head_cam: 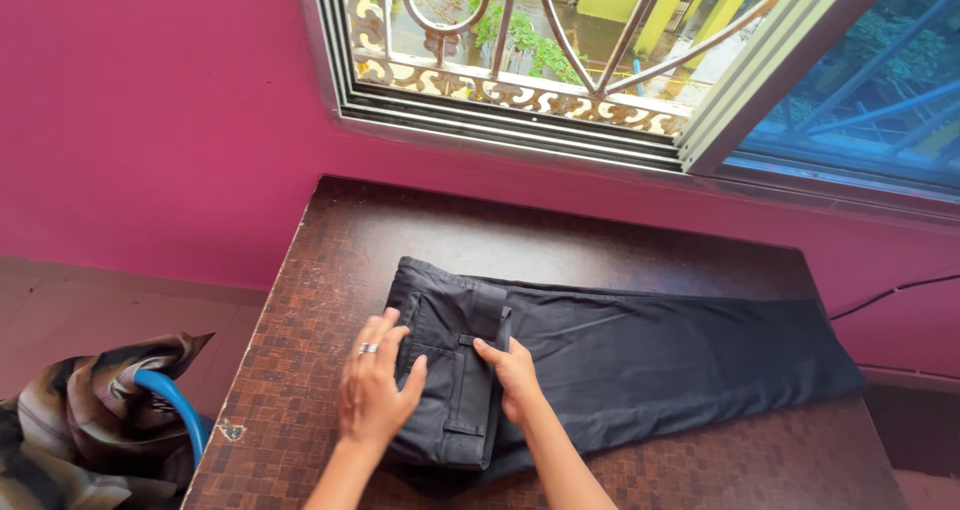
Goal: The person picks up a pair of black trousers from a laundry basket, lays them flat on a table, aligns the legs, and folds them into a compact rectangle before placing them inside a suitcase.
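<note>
Your left hand (pixel 375 390) lies flat, fingers spread, on the folded waist end of the dark trousers (pixel 640 355) near the bench's (pixel 330 270) left edge, your right hand (pixel 512 370) pressing just beside it, legs stretching rightward.

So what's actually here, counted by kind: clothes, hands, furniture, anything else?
Dark trousers: 1
Hands, left hand and right hand, flat on the trousers: 2
Brown table: 1
Ring: 1
Patterned cloth: 1
Blue hoop: 1
Total: 7

Black trousers (pixel 620 355), brown mosaic-patterned table (pixel 330 270), magenta wall (pixel 150 110).
</note>
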